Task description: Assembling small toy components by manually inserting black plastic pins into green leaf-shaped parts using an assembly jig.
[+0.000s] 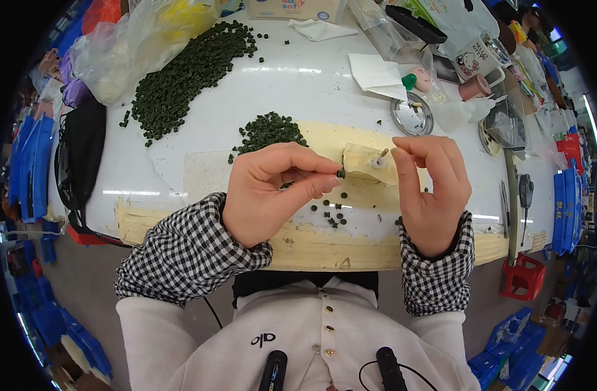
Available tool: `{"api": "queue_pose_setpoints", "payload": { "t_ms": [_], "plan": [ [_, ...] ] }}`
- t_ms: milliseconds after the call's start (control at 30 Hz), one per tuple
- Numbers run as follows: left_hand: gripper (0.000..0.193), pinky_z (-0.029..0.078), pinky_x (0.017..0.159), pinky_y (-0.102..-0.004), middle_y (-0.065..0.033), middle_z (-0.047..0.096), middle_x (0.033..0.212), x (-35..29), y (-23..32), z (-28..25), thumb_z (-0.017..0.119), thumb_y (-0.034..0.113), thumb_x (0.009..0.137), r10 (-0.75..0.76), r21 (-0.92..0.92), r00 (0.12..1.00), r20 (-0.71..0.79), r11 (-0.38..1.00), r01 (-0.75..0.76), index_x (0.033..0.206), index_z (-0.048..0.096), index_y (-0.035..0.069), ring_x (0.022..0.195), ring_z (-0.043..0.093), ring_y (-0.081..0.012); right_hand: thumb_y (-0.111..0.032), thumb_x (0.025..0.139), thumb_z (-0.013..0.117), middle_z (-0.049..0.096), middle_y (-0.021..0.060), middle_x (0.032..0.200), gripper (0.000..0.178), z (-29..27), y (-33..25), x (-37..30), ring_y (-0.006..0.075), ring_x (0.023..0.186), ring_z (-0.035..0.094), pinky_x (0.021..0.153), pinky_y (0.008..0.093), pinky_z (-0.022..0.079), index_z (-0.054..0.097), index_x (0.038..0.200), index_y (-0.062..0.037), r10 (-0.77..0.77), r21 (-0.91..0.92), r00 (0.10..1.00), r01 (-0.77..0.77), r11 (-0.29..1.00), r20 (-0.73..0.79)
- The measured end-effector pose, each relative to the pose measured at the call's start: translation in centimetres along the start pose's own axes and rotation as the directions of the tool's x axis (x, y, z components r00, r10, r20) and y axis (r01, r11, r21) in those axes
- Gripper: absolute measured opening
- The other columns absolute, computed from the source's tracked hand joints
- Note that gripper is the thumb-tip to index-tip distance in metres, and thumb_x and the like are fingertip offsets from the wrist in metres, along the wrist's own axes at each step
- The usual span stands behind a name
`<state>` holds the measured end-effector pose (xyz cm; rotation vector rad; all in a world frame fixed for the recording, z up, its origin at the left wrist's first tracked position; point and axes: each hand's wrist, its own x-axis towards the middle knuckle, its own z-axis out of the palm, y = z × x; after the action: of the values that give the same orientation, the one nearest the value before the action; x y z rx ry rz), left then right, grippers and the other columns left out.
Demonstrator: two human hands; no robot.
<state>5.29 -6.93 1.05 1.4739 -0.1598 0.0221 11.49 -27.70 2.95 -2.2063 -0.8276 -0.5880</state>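
My left hand (262, 192) pinches a small dark green piece (341, 174) between thumb and forefinger. Just right of it, a block wrapped in yellowish tape (358, 156) stands on the table, with a short thin peg (382, 155) sticking up from it. My right hand (435, 186) is beside the block, thumb and forefinger brought together near the peg; whatever lies between those fingertips is too small to make out. Behind my left hand sits a small heap of green pieces (270, 130). Several loose pieces (333, 214) lie scattered in front of the block.
A larger heap of green pieces (187, 81) spreads at the far left, by clear plastic bags (119, 62). Toward the right are a round metal lid (412, 117), a white tissue (378, 75), a mug (474, 58) and a thread spool (474, 87). Yellow tape (331, 249) covers the near edge.
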Motion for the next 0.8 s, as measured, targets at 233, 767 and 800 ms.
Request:
{"api": "queue_pose_setpoints", "payload": {
  "t_ms": [233,767,800],
  "plan": [
    [0.016,0.052,0.07,-0.0221,-0.0087,0.064,0.091,0.2,0.0,0.0,0.064,-0.005,0.084,0.031,-0.032,0.999,-0.032,0.999,-0.032,0.1,0.066,-0.004,0.079,0.062,-0.0113,0.005,0.076,0.068,0.061,0.0103,0.084,0.031,0.2,-1.7,-0.8,0.0196,0.069,0.058,0.06,0.0277,0.047,0.067,0.107,-0.0005,-0.059,0.368,0.975,-0.024,0.93,0.212],
    [0.018,0.051,0.068,-0.0224,-0.009,0.064,0.09,0.1,-0.5,-0.3,0.063,-0.009,0.083,0.082,0.036,0.996,-0.019,0.996,-0.081,0.099,0.067,-0.002,0.078,0.061,-0.0119,0.007,0.079,0.066,0.061,0.0107,0.086,0.037,0.9,-1.7,-1.3,0.0198,0.069,0.059,0.059,0.0269,0.048,0.064,0.115,-0.0008,-0.103,0.412,0.96,-0.014,0.911,0.262],
    [0.018,0.051,0.068,-0.0225,-0.009,0.064,0.09,0.1,-0.5,-0.3,0.063,-0.009,0.083,0.087,0.047,0.996,-0.017,0.995,-0.086,0.099,0.067,-0.002,0.078,0.061,-0.012,0.007,0.079,0.065,0.061,0.0107,0.085,0.037,0.9,-1.7,-1.3,0.0198,0.068,0.059,0.059,0.0268,0.048,0.064,0.115,-0.0008,-0.105,0.416,0.959,-0.015,0.909,0.264]
  ]
}}
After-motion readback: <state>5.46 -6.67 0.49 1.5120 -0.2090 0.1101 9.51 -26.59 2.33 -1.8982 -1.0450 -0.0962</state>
